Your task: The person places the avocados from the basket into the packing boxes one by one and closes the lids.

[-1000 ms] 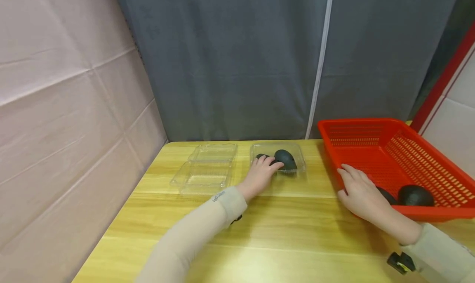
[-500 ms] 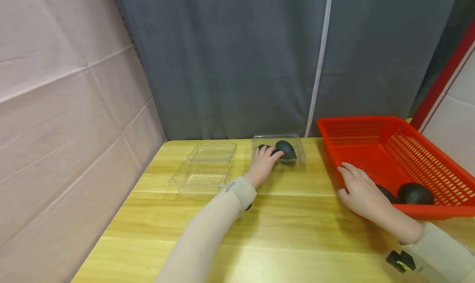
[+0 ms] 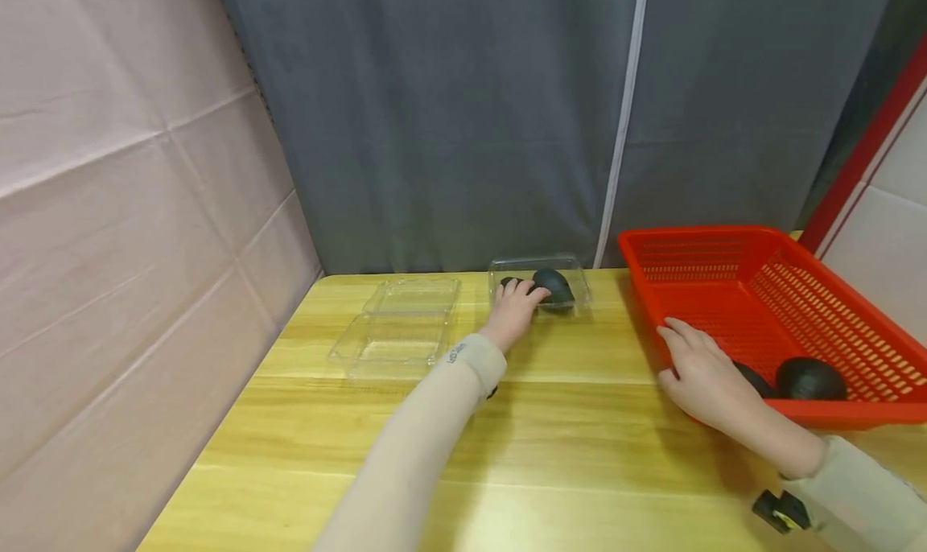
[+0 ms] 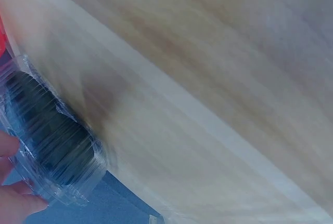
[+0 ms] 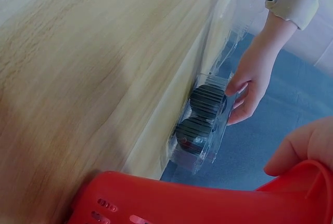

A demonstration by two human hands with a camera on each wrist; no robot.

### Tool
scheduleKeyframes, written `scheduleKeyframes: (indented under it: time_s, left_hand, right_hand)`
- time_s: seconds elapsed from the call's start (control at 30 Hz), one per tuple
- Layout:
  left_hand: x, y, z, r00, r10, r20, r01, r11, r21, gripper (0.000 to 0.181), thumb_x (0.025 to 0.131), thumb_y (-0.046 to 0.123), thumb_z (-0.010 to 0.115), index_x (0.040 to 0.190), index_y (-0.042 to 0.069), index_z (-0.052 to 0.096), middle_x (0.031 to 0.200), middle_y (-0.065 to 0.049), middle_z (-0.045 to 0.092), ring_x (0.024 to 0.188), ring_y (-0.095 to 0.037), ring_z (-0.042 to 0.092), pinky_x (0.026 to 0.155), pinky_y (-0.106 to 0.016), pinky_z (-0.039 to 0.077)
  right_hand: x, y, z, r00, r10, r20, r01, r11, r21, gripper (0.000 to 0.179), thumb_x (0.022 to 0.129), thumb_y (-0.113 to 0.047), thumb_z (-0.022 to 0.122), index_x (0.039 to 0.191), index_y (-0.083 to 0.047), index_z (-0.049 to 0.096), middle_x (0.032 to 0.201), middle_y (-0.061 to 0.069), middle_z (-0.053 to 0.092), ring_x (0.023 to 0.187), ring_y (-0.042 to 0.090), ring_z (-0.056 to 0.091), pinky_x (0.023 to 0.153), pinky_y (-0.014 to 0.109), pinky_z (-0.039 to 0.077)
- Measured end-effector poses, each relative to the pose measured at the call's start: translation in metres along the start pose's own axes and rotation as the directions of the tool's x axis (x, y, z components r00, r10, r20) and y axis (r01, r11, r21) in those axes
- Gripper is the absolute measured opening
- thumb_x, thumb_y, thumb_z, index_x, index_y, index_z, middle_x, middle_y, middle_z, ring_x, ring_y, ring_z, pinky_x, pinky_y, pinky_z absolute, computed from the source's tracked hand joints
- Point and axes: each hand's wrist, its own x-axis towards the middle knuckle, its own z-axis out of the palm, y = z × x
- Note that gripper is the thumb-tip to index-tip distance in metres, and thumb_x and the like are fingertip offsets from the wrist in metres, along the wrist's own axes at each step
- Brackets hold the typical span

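My left hand (image 3: 512, 311) is at the near left of a clear plastic box (image 3: 582, 293). Its thumb and fingers pinch the box's rim, as the right wrist view shows. Inside the box lie two dark avocados, one avocado (image 3: 553, 286) in plain sight and another avocado (image 3: 510, 281) partly behind the fingers. At the right, my right hand (image 3: 706, 375) grips the left rim of a red plastic basket (image 3: 724, 302), its thumb outside. Near the basket's front wall sit a dark avocado (image 3: 811, 379) and a second one (image 3: 756, 381), half hidden by the right hand.
Left of the filled box stands another clear plastic box (image 3: 401, 343), its lid folded open towards the back. A grey curtain (image 3: 449, 125) hangs along the table's far edge. Pale cloth (image 3: 145, 278) closes off the left side of the wooden table (image 3: 579, 455).
The left hand and the filled box have moved back towards the curtain, with the avocados inside. My right hand has stayed on the basket's rim.
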Motion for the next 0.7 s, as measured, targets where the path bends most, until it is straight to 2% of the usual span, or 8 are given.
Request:
scheduleKeyframes:
  time_s: [0.3, 0.4, 0.47, 0.53, 0.6, 0.7]
  left_hand:
    - [0.002, 0.002, -0.006, 0.999, -0.004, 0.043, 0.002, 0.999, 0.045, 0.045, 0.095, 0.007, 0.046, 0.136, 0.025, 0.040, 0.141, -0.007, 0.038, 0.132, -0.031, 0.031, 0.108, -0.046, 0.026]
    - [0.002, 0.003, -0.014, 0.998, 0.003, 0.065, -0.006, 0.999, 0.045, 0.049, 0.096, 0.011, 0.044, 0.141, 0.024, 0.032, 0.145, -0.008, 0.032, 0.135, -0.033, 0.026, 0.110, -0.043, 0.022]
    - [0.001, 0.000, -0.025, 0.998, -0.007, 0.058, 0.005, 0.999, 0.043, 0.051, 0.095, 0.013, 0.045, 0.143, 0.021, 0.028, 0.147, -0.009, 0.029, 0.135, -0.034, 0.024, 0.110, -0.043, 0.022]
    - [-0.001, -0.008, -0.037, 0.999, -0.035, 0.017, 0.034, 0.998, 0.048, 0.051, 0.094, 0.014, 0.045, 0.143, 0.018, 0.029, 0.145, -0.009, 0.032, 0.133, -0.034, 0.029, 0.108, -0.044, 0.027]
    - [-0.003, -0.023, -0.048, 0.995, -0.091, -0.032, 0.092, 0.994, 0.055, 0.049, 0.093, 0.012, 0.046, 0.140, 0.016, 0.034, 0.142, -0.010, 0.036, 0.127, -0.034, 0.036, 0.104, -0.044, 0.032]
    - [-0.009, -0.052, -0.061, 0.977, -0.204, -0.059, 0.207, 0.977, 0.053, 0.045, 0.091, 0.008, 0.045, 0.136, 0.013, 0.041, 0.135, -0.011, 0.043, 0.117, -0.034, 0.044, 0.097, -0.044, 0.038]
  right_hand:
    - [0.001, 0.000, 0.000, 1.000, 0.001, -0.005, -0.001, 1.000, -0.013, 0.056, 0.079, -0.007, 0.056, 0.128, 0.015, 0.038, 0.133, 0.034, 0.032, 0.119, 0.050, 0.031, 0.097, 0.063, 0.026]
    - [0.000, 0.000, 0.000, 1.000, 0.001, -0.004, -0.002, 1.000, -0.013, 0.056, 0.079, -0.006, 0.055, 0.128, 0.015, 0.038, 0.133, 0.034, 0.032, 0.119, 0.050, 0.031, 0.097, 0.063, 0.026]
    - [0.000, 0.000, 0.000, 1.000, 0.000, -0.004, -0.001, 1.000, -0.013, 0.056, 0.079, -0.006, 0.055, 0.128, 0.015, 0.038, 0.133, 0.034, 0.032, 0.119, 0.050, 0.031, 0.097, 0.063, 0.027]
    - [0.000, 0.000, 0.000, 1.000, -0.002, -0.004, 0.002, 1.000, -0.012, 0.056, 0.079, -0.006, 0.055, 0.128, 0.015, 0.038, 0.133, 0.034, 0.032, 0.119, 0.049, 0.031, 0.097, 0.063, 0.027]
    - [0.000, 0.000, 0.001, 1.000, -0.001, -0.003, 0.001, 1.000, -0.012, 0.056, 0.079, -0.006, 0.055, 0.128, 0.015, 0.038, 0.133, 0.034, 0.032, 0.119, 0.049, 0.031, 0.097, 0.062, 0.027]
    - [0.000, 0.001, 0.001, 1.000, 0.000, -0.002, 0.000, 1.000, -0.009, 0.056, 0.079, -0.007, 0.055, 0.128, 0.015, 0.038, 0.133, 0.034, 0.032, 0.119, 0.049, 0.031, 0.097, 0.062, 0.027]
